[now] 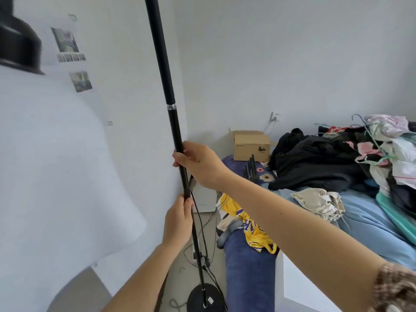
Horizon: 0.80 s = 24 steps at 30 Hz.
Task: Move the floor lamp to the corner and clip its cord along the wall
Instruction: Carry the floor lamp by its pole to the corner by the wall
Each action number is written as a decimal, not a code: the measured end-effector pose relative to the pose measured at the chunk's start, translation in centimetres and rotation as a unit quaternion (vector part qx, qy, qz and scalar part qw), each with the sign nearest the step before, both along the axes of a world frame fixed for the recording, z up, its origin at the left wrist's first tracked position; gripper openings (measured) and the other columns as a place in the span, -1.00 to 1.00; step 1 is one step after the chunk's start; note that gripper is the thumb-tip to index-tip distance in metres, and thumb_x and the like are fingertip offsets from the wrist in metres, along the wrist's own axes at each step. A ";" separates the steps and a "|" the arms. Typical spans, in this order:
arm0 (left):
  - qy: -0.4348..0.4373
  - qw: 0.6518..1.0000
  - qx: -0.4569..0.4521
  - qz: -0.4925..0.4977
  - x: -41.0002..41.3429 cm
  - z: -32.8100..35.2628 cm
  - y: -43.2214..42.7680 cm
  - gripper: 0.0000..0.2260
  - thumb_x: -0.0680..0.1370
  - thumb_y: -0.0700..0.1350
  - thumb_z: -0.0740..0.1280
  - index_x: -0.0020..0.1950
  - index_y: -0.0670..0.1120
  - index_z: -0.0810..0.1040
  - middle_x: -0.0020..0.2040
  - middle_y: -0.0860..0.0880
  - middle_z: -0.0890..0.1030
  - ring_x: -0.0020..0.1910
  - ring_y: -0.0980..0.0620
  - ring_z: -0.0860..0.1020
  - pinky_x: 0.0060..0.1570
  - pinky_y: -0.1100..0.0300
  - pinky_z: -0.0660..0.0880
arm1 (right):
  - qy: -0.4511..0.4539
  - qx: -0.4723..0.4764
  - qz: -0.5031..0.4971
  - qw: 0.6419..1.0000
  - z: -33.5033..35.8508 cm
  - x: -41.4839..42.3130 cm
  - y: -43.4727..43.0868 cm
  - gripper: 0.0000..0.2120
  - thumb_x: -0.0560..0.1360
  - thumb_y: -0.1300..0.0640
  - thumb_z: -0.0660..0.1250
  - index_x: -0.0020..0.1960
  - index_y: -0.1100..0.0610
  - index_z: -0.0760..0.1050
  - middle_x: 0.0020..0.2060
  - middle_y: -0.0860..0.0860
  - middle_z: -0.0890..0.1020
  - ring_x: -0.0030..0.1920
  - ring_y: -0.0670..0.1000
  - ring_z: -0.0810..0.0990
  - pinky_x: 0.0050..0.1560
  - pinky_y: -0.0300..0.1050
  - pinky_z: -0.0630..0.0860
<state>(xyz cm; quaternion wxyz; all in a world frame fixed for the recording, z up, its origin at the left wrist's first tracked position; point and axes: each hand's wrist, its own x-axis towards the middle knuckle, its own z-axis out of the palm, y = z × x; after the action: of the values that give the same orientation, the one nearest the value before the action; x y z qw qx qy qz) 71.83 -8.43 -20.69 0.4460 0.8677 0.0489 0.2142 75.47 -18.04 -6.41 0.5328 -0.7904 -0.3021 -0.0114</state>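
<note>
The floor lamp is a thin black pole (162, 64) rising out of the top of the view, with a round black base (206, 299) on the floor at the bottom. Its black shade (19, 41) shows at the upper left. My right hand (198, 164) grips the pole around mid height. My left hand (179, 218) grips it lower down. A thin black cord (201, 224) hangs beside the pole toward the base. The pole stands close to the room corner, leaning slightly.
A bed with a blue cover (369, 221) fills the right side, piled with clothes (319, 163) and a yellow jersey (249, 230). A cardboard box (251, 146) sits at the bed's head below a wall socket (276, 116). Loose cables (191, 255) lie on the narrow floor strip.
</note>
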 end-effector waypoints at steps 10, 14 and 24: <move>-0.021 0.999 0.021 -0.024 -11.8 1.9 -0.3 -0.74 0.63 -0.02 0.06 -0.10 -0.10 0.45 -0.30 -0.11 0.58 -0.37 -0.05 0.50 -0.36 0.13 0.42 | -0.016 0.012 -0.027 0.999 2.6 -11.9 -1.2 -0.82 0.56 0.04 0.23 -0.23 -0.08 0.42 -0.23 -0.03 0.66 -0.23 -0.12 0.56 -0.29 -0.26 0.38; -0.013 0.998 0.031 -0.058 -16.2 1.4 -0.7 -0.76 0.63 -0.03 0.06 -0.11 -0.08 0.44 -0.28 -0.14 0.60 -0.41 -0.05 0.47 -0.37 0.10 0.41 | -0.003 0.009 -0.051 0.999 2.1 -16.6 -2.0 -0.86 0.57 0.05 0.23 -0.16 0.01 0.46 -0.23 -0.03 0.66 -0.43 -0.28 0.48 -0.30 -0.25 0.36; 0.003 0.975 -0.009 -0.221 -29.5 -0.2 -0.4 -0.78 0.64 -0.11 0.10 -0.11 -0.12 0.47 -0.29 -0.02 0.59 -0.43 0.07 0.43 -0.34 0.10 0.40 | -0.009 0.004 -0.196 0.980 0.2 -32.4 -2.3 -0.83 0.56 0.09 0.25 -0.12 0.16 0.51 -0.23 0.07 0.69 -0.21 0.00 0.62 -0.10 -0.08 0.49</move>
<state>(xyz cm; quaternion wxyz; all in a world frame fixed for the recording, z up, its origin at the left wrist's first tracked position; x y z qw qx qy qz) 42.34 -8.81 -20.85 0.4901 0.8535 -0.1405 0.1077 43.03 -20.31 -6.24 0.5203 -0.8322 -0.1458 -0.1240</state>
